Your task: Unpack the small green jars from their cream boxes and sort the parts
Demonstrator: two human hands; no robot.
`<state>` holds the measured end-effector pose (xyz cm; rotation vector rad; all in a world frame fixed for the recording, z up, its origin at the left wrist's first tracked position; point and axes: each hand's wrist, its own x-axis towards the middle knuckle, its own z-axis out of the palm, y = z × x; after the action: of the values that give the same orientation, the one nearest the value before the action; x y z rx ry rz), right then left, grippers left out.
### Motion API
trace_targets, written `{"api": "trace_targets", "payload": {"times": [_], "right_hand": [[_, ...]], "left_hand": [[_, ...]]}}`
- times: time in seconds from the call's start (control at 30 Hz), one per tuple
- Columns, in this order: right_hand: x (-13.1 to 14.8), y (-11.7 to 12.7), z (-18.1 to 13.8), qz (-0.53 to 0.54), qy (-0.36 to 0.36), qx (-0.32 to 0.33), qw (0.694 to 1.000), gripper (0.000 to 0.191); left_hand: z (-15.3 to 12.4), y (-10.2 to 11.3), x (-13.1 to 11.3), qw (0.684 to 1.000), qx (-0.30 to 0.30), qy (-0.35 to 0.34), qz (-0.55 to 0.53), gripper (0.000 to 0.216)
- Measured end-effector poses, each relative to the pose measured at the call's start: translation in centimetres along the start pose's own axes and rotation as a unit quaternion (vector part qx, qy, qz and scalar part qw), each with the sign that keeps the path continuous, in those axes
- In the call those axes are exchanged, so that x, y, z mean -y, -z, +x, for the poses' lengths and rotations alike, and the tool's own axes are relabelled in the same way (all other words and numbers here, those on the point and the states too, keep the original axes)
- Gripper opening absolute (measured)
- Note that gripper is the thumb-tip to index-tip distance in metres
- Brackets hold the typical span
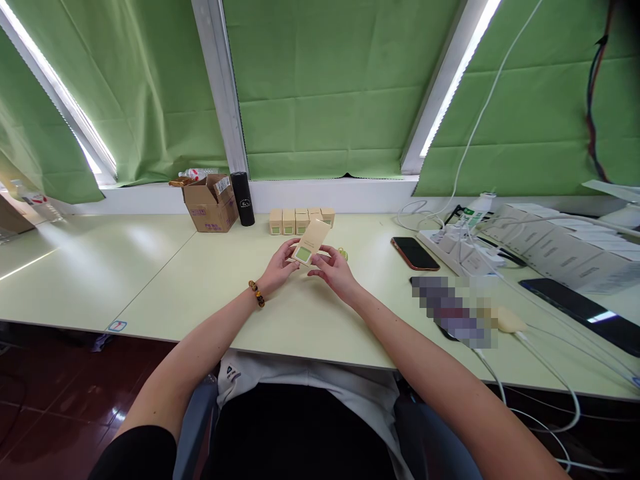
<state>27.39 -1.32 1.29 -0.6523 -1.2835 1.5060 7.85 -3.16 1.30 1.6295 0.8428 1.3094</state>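
A small tan cardboard box [314, 235] with a green square on its face is held tilted above the table. My left hand [281, 267] grips its left side, a beaded bracelet on the wrist. My right hand [336, 272] has its fingers at the lower right edge of the same box. Just behind, a row of several similar small boxes [289, 222] stands on the table. A small yellow-green item [343, 253] lies partly hidden behind my right hand; its kind is unclear.
On the pale table [200, 287], an open carton [210, 207] and a black cylinder [243, 199] stand at the back left. To the right are a phone [415, 253], a power strip [450, 253] with cables, several white boxes [565, 247] and another dark phone [583, 310].
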Motion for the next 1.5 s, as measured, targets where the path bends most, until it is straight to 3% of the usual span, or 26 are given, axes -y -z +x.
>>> {"api": "trace_targets", "payload": {"times": [0.57,1.0,1.33,1.5], "right_hand": [[-0.1,0.0,0.2,0.021,-0.008,-0.007,1.0,0.064],[0.6,-0.1,-0.1,0.026,-0.004,-0.032,0.999,0.061],[0.9,-0.2,-0.3,0.011,-0.015,0.003,1.0,0.057],[0.9,-0.2,-0.4,0.027,-0.028,0.009,0.999,0.064]], "left_hand": [[-0.2,-0.6,0.1,1.0,-0.006,-0.005,0.02,0.076],[-0.8,-0.8,-1.2,0.971,-0.051,-0.083,0.218,0.057],[-0.9,-0.7,-1.1,0.966,-0.077,-0.072,0.237,0.043],[-0.7,-0.8,-0.8,0.978,-0.073,-0.063,0.185,0.055]]}}
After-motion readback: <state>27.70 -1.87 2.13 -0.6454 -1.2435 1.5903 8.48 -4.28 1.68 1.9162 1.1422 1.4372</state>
